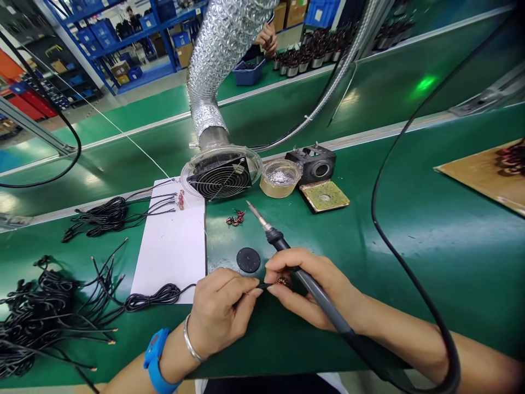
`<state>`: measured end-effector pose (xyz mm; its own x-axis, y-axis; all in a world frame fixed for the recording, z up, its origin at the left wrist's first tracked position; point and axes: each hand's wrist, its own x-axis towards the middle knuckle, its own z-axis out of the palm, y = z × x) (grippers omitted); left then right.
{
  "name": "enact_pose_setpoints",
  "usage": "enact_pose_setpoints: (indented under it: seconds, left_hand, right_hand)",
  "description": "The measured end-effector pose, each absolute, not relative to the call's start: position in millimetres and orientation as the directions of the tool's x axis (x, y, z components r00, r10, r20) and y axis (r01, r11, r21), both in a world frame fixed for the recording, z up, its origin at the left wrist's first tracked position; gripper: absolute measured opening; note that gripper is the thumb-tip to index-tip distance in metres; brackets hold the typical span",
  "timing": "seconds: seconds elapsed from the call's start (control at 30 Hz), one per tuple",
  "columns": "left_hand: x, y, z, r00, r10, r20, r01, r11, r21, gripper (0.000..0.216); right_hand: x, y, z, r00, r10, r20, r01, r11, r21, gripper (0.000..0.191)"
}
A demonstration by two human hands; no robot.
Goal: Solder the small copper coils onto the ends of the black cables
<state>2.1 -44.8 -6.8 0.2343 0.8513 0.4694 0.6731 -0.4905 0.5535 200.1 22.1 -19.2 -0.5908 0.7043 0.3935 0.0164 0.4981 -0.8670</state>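
My left hand (223, 306) pinches the end of a black cable (263, 285) between thumb and forefinger. My right hand (324, 282) carries a soldering iron (322, 301), its tip pointing up and away to the left. The same hand's thumb and forefinger pinch a small copper-wound ring coil (283, 281) right at the cable's end. How wire and coil meet is hidden by the fingers. Beyond the hands lie a black disc (248, 260) and several more small coils (235, 220). A coiled black cable (153, 297) rests left of my left hand.
A fume extractor fan (219, 179) hangs behind, beside a round solder tub (280, 178) and an iron stand with yellow sponge (326, 196). Left are a white board (168, 251) and heaped black cables (36, 317). The iron's cord loops on the right. Another person's hand (267, 39) shows behind.
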Motion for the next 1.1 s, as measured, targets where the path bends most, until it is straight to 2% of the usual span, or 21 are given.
enact_pose_setpoints:
  seconds: [0.2, 0.33, 0.4, 0.5, 0.57, 0.6, 0.67, 0.73, 0.83, 0.97, 1.03, 1.1]
  left_hand:
    - [9.1, -45.3, -13.2, 0.248, 0.834, 0.492, 0.702, -0.505, 0.502, 0.010]
    - [1.1, -50.7, 7.5, 0.272, 0.850, 0.451, 0.793, -0.463, 0.396, 0.012]
    - [-19.3, -61.8, 25.9, 0.242, 0.910, 0.338, 0.878, -0.353, 0.324, 0.012]
    - [-64.4, -87.5, 45.4, 0.155, 0.988, 0.018, 0.965, -0.155, 0.210, 0.020]
    - [-94.2, -101.9, 46.6, 0.009, 0.988, -0.151, 0.999, -0.004, 0.035, 0.027]
    - [-106.5, -106.9, 44.5, -0.052, 0.978, -0.203, 0.998, 0.046, -0.030, 0.025]
    - [-124.2, -114.1, 40.5, -0.100, 0.964, -0.247, 0.994, 0.085, -0.074, 0.018]
    - [-135.5, -121.2, 44.9, -0.080, 0.971, -0.227, 0.996, 0.072, -0.043, 0.012]
    - [-155.7, -134.3, 76.1, -0.083, 0.995, -0.055, 0.996, 0.080, -0.040, 0.015]
    - [-210.2, -130.4, 130.6, -0.177, 0.950, 0.259, 0.948, 0.235, -0.214, 0.029]
    - [-243.3, -107.7, 142.3, -0.230, 0.927, 0.297, 0.898, 0.320, -0.303, 0.032]
    - [-272.8, -74.4, 139.6, -0.268, 0.940, 0.213, 0.887, 0.327, -0.325, 0.033]
  right_hand:
    - [204.0, 19.6, -25.1, -0.575, 0.685, 0.447, 0.056, 0.578, -0.814, 0.025]
    - [210.0, 18.9, -31.8, -0.554, 0.666, 0.500, 0.136, 0.665, -0.735, 0.019]
    - [211.7, 21.2, -35.6, -0.550, 0.650, 0.524, 0.169, 0.701, -0.693, 0.016]
    - [211.9, 26.4, -41.8, -0.547, 0.626, 0.556, 0.194, 0.741, -0.643, 0.015]
    - [211.5, 31.1, -46.0, -0.550, 0.607, 0.574, 0.210, 0.765, -0.608, 0.015]
    - [211.1, 33.7, -47.5, -0.551, 0.597, 0.583, 0.218, 0.777, -0.591, 0.016]
    - [209.5, 38.8, -47.2, -0.551, 0.590, 0.590, 0.236, 0.789, -0.568, 0.016]
    - [204.3, 42.1, -39.7, -0.550, 0.594, 0.587, 0.249, 0.788, -0.563, 0.015]
    - [182.3, 41.2, -16.4, -0.520, 0.595, 0.613, 0.233, 0.789, -0.568, 0.012]
    - [117.9, 39.3, 6.5, -0.444, 0.517, 0.732, 0.094, 0.839, -0.536, 0.017]
    - [76.9, 46.1, 2.2, -0.487, 0.460, 0.743, 0.106, 0.875, -0.472, 0.014]
    - [39.2, 59.0, -11.6, -0.549, 0.438, 0.712, 0.148, 0.889, -0.433, 0.016]
